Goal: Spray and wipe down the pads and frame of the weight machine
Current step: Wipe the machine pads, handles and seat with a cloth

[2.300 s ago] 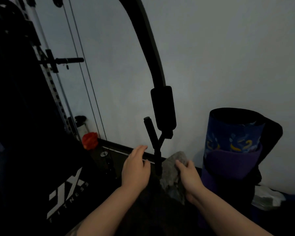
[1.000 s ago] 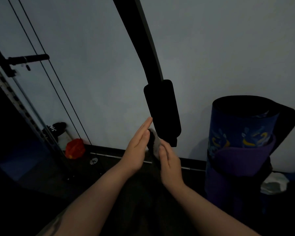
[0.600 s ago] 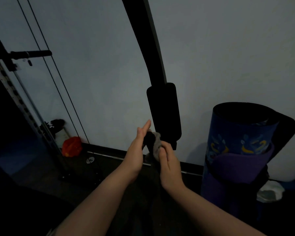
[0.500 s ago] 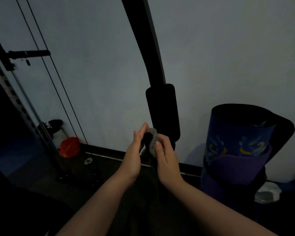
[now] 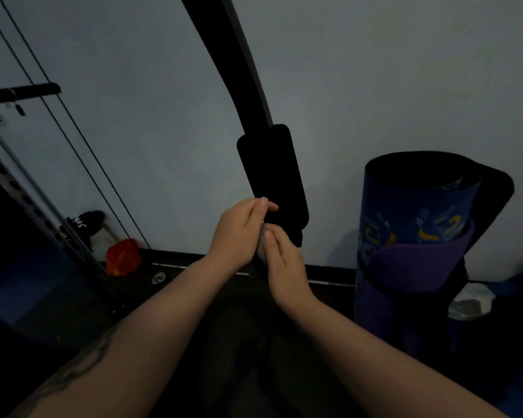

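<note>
A curved black machine arm (image 5: 239,64) comes down from the top and carries a black pad (image 5: 272,176). Just below the pad, a short black handle is wrapped in a grey cloth (image 5: 261,248), of which only a sliver shows. My left hand (image 5: 239,233) closes around the cloth and handle from the left, fingertips touching the pad's lower edge. My right hand (image 5: 284,267) presses the cloth against the handle from the right. The handle itself is hidden between my palms.
Rolled blue and purple mats (image 5: 417,236) stand against the wall on the right. Two cables (image 5: 73,131) and a perforated upright (image 5: 18,188) run down the left, with a red object (image 5: 123,257) on the floor by the baseboard. A white item (image 5: 471,300) lies at the far right.
Both hands came up from the lower post and clasped the cloth around the short handle. Over the last half second the left fingers curled tighter and the hands slid slightly upward.
</note>
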Demonstrator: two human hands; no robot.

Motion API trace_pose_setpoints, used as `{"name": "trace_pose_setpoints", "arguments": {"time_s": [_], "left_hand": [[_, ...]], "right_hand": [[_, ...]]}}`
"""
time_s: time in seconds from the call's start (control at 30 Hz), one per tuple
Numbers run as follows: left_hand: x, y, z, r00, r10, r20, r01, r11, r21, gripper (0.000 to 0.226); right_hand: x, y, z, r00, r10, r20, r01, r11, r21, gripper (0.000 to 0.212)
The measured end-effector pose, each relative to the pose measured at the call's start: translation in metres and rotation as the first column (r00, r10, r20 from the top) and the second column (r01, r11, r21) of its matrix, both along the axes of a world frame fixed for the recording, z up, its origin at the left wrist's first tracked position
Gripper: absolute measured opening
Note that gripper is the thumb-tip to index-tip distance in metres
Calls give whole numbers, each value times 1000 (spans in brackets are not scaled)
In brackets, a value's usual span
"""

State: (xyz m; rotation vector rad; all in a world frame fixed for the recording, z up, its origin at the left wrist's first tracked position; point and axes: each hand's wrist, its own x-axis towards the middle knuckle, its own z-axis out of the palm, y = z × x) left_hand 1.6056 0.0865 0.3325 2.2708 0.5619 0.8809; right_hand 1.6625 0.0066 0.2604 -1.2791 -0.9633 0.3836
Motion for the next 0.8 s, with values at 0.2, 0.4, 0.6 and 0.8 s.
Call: {"name": "trace_pose_setpoints", "arguments": {"time_s": [0.2,0.4,0.6,0.8], "left_hand": [[3,-2,-15,988,117,101,-137,965,224,47],[-12,8,-21,999,2,36,-31,573,819,28],[-6,16,-33,998,37,57,-66,341,938,26],[-3,24,-33,991,-56,120,-99,292,951,28]], "right_hand": [[6,-34,-51,983,-107,149,117,992,-55,30],[19,-51,-50,807,-367,-463,391,919,-46,19],[-15,-28,-81,705,-194,-682,11,965,-264,27],[-25,-10,-65,712,-289,-641,152,953,-261,18]]}}
